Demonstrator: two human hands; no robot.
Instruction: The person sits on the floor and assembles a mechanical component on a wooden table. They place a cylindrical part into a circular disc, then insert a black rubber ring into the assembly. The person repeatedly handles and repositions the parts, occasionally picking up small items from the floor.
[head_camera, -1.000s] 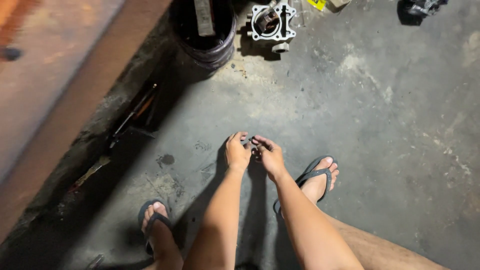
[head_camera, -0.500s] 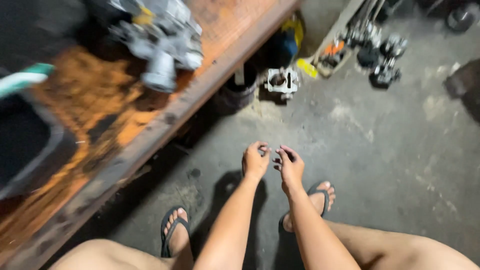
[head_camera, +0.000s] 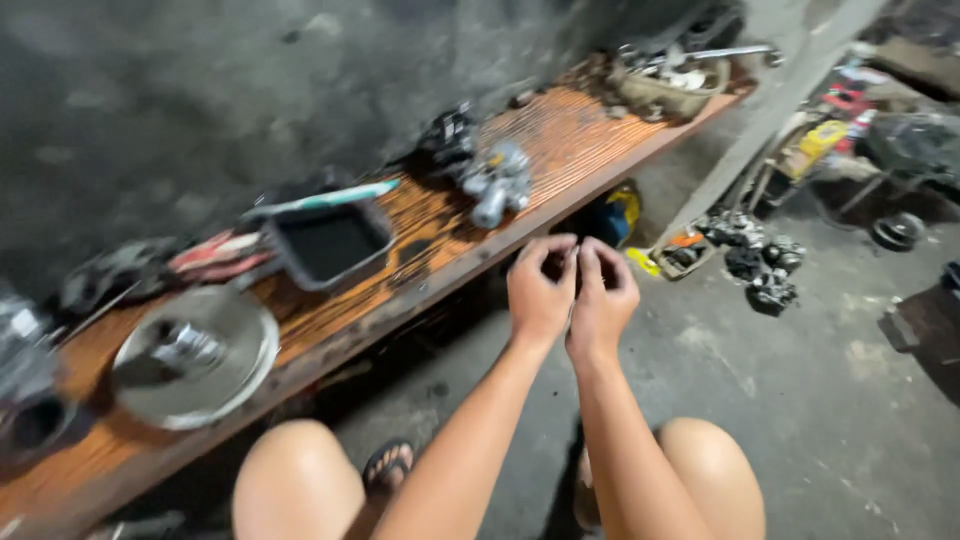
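The person is sitting beside a long wooden surface (head_camera: 560, 130) and is holding both hands together over the floor, just off the surface's near edge. The left hand (head_camera: 541, 290) and the right hand (head_camera: 603, 296) are touching at the fingertips, and both grips are pinching toward each other around something small and dark; the blur is hiding what it is, so I cannot tell whether either grip is truly clamped on it.

The step in hand appears to be fine finger work on that small part, held in the air between the two hands rather than resting on anything.

On the surface, a black rectangular tray (head_camera: 330, 243) is sitting at the middle, a round metal cover (head_camera: 195, 355) is lying toward the left end, and a grey carburettor-like part (head_camera: 497, 183) is standing near the front edge.

Any next move is calling for steady fingertips, since a dropped piece would be falling to the concrete floor (head_camera: 800, 400).
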